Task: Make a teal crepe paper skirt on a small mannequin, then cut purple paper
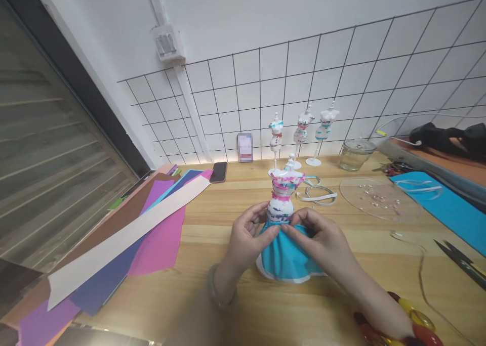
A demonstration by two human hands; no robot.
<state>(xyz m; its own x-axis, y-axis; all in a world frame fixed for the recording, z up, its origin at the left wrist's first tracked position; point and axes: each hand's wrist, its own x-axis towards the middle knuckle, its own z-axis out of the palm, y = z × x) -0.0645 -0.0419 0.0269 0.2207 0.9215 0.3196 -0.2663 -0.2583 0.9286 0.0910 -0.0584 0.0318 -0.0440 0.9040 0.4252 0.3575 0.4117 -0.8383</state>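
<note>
Fingers of the left hand (246, 237) and right hand (322, 236) pinch the upper edge of a bright-blue, white-hemmed fabric skirt (285, 259) around a paint-streaked white miniature dress form (281, 204).

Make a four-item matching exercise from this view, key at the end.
1. Skirt
2. Bracelet
3. Scissors
4. Jar

A. on the table, near the picture's right edge
B. around the left wrist
C. see-through, standing near the wall
D. blue, between the left hand and right hand

Pairs: 1-D, 2-B, 3-A, 4-C
</note>
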